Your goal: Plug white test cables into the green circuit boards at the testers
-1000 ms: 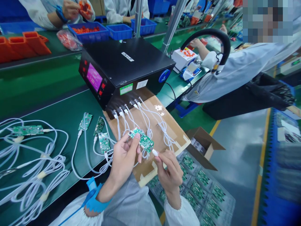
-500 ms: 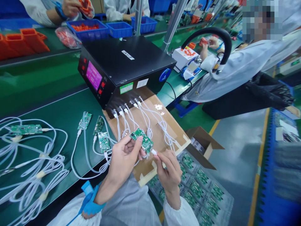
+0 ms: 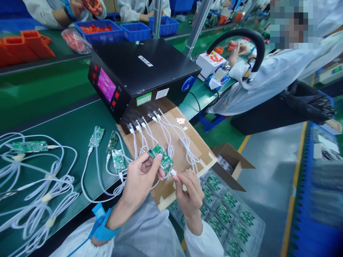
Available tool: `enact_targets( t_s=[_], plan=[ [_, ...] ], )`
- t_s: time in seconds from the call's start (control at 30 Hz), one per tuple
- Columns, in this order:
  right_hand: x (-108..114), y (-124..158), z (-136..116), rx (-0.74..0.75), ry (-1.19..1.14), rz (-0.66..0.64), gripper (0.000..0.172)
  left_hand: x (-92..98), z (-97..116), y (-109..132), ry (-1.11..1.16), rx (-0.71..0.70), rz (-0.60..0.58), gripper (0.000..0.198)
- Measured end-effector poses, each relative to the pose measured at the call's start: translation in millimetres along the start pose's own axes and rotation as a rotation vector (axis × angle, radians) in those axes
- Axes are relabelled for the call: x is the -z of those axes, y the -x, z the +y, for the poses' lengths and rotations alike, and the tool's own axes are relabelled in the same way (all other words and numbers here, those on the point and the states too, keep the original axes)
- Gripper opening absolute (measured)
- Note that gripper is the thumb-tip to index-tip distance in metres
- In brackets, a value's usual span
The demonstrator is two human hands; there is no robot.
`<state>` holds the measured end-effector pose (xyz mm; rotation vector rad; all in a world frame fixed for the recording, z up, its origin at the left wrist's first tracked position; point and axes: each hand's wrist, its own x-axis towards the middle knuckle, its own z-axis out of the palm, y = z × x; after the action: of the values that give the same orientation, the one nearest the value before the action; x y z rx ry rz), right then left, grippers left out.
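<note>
Between thumb and fingers, my left hand [image 3: 142, 178] grips a green circuit board [image 3: 166, 162] above the cardboard sheet [image 3: 195, 142]. My right hand [image 3: 189, 192] pinches a white cable plug [image 3: 173, 172] at the board's lower right edge. Whether the plug sits fully in the socket I cannot tell. Several white cables [image 3: 184, 137] run from the front of a black test box [image 3: 144, 71] with a lit pink screen [image 3: 106, 85]. Left of my hands, more boards lie on the green bench with cables attached, among them one board [image 3: 118, 161] close to my left wrist.
Coiled white cables [image 3: 48, 192] cover the bench's left end. Below on the right are a tray of boards [image 3: 223, 214] and an open carton [image 3: 232, 166]. A co-worker's sleeve [image 3: 257, 85] is at the right. Blue bins [image 3: 135, 32] stand across the line.
My right hand and the plug have shifted slightly left, staying at the board's edge. The board in my left hand is turned a little. Across the line, a co-worker's hands moved slightly.
</note>
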<state>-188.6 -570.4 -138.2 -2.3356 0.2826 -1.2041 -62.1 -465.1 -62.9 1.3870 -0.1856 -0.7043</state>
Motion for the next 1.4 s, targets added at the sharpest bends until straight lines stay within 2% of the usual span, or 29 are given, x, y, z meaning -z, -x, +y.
enact_targets(
  t_s=[0.17, 0.37, 0.53, 0.63, 0.7, 0.8, 0.87, 0.93, 1.03, 1.1, 1.17, 1.27, 1.33, 1.4],
  plan=[
    [1, -1, 2, -0.022, -0.04, -0.025, 0.022, -0.1, 1, -4, 0.027, -0.006, -0.024, 0.046],
    [3, 1, 3, -0.029, -0.042, -0.048, 0.023, -3.3, 1, -2, -0.027, -0.047, -0.024, 0.027],
    [-3, 2, -1, -0.045, -0.035, -0.047, 0.023, -3.7, 1, -3, -0.101, -0.084, -0.005, 0.039],
    [-5, 1, -5, -0.084, -0.054, -0.041, 0.022, -3.7, 0, -5, -0.092, -0.065, -0.001, 0.035],
    [1, 1, -4, -0.105, -0.067, -0.09, 0.02, -4.0, -1, -5, -0.063, -0.034, -0.03, 0.032],
    [23, 6, 4, -0.124, 0.039, -0.117, 0.014, -4.5, -4, -4, -0.02, 0.01, -0.081, 0.043],
    [43, 14, 14, -0.197, 0.183, -0.051, 0.005, -4.6, -5, -2, -0.001, 0.019, -0.097, 0.043],
    [64, 26, 26, -0.343, 0.275, -0.062, 0.013, -5.0, -4, 0, 0.017, 0.014, -0.112, 0.038],
    [84, 47, 39, -0.576, 0.164, -0.298, 0.025, -6.9, -2, 0, 0.054, -0.004, -0.147, 0.034],
    [90, 55, 44, -0.713, -0.026, -0.377, 0.025, -8.7, -1, 0, 0.08, -0.001, -0.172, 0.035],
    [91, 55, 49, -0.825, -0.217, -0.302, 0.025, -10.0, -2, 0, 0.097, 0.016, -0.201, 0.036],
    [89, 35, 60, -0.929, -0.41, -0.052, 0.029, -10.0, -5, 0, 0.132, 0.043, -0.234, 0.043],
    [81, 13, 66, -0.943, -0.487, 0.126, 0.032, -9.6, -7, 0, 0.184, 0.072, -0.264, 0.048],
    [69, -10, 67, -0.909, -0.559, 0.25, 0.034, -9.9, -9, 1, 0.242, 0.115, -0.299, 0.049]
  ],
)
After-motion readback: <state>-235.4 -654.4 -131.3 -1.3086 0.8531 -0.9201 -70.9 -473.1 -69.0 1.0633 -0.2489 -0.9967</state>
